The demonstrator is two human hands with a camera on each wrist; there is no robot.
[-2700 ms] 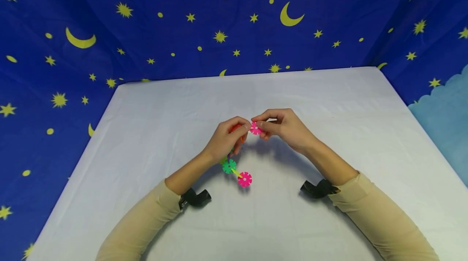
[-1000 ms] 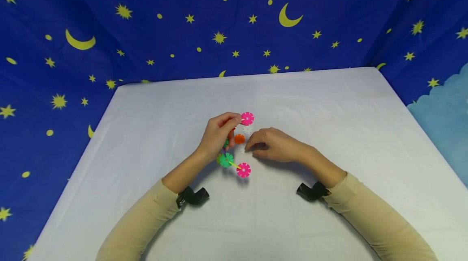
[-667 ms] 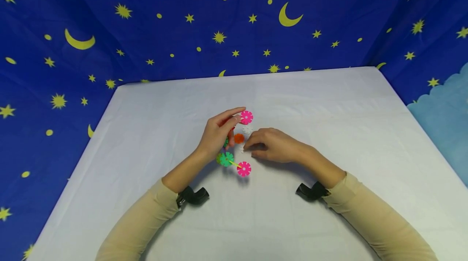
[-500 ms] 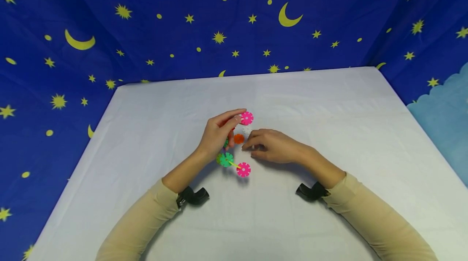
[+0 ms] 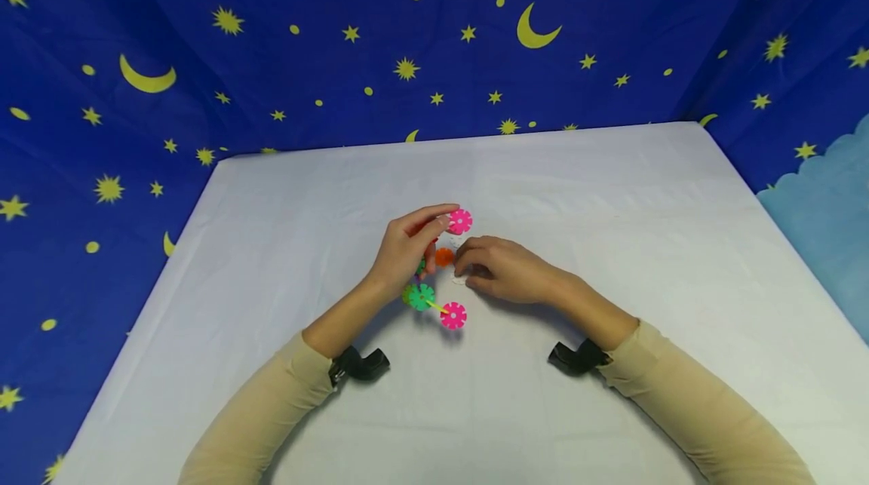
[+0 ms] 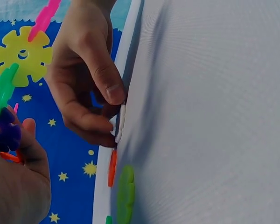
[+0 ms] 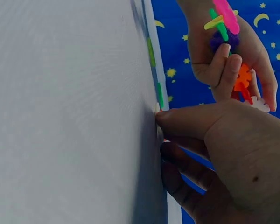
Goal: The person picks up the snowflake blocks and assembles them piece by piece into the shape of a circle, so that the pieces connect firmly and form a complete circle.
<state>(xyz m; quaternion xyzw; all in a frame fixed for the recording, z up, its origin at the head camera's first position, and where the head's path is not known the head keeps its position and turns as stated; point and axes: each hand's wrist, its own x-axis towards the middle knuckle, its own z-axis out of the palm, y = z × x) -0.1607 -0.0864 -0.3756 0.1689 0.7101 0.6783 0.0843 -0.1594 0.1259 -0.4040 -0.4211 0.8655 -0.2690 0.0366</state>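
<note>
From my remote seat, I see the person's left hand point(image 5: 406, 247) covering much of the linked disc chain point(image 5: 422, 296), so I cannot count its pieces. Between the table's point(image 5: 502, 409) left and right edges, the right hand point(image 5: 505, 268) partly hides a white disc point(image 6: 121, 122). The table's near edge lies outside my head view. My left wrist view crops a pink disc point(image 6: 43, 21) above, and all but a green piece's point(image 6: 108, 220) tip below.
</note>
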